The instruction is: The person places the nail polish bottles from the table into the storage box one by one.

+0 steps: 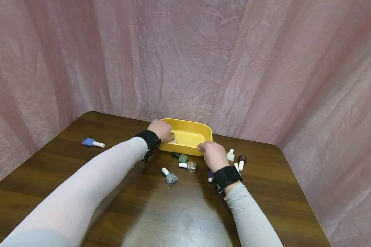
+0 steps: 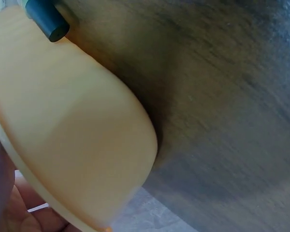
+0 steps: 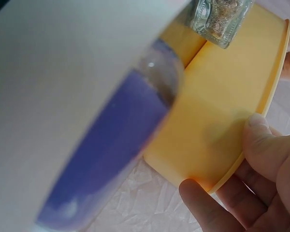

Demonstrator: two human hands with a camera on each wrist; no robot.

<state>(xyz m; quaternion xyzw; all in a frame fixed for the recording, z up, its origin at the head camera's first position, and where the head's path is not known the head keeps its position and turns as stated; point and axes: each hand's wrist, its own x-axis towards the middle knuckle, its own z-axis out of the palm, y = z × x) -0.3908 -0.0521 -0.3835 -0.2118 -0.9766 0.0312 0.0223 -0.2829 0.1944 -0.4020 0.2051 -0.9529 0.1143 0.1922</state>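
Note:
A yellow tray (image 1: 190, 132) sits near the table's back edge. My left hand (image 1: 160, 130) reaches over its left end, fingers curled, and pinches a glittery nail polish bottle (image 1: 172, 137) just inside; a strip of white shows between the fingers (image 2: 31, 220) in the left wrist view. My right hand (image 1: 214, 156) grips the tray's near right corner, the thumb (image 3: 258, 133) on the outer wall and other fingers past the rim. Close in front of the tray lie a green nail polish bottle (image 1: 183, 158) with a black cap and a clear glitter bottle (image 1: 191, 166).
A silver glitter bottle (image 1: 171, 178) lies nearer the front. Beside my right wrist are a purple bottle (image 1: 211, 174), a pale bottle (image 1: 230, 156) and a dark red bottle (image 1: 242, 158). A blue bottle (image 1: 88, 141) lies far left. Behind the table hangs a pink curtain (image 1: 185, 61).

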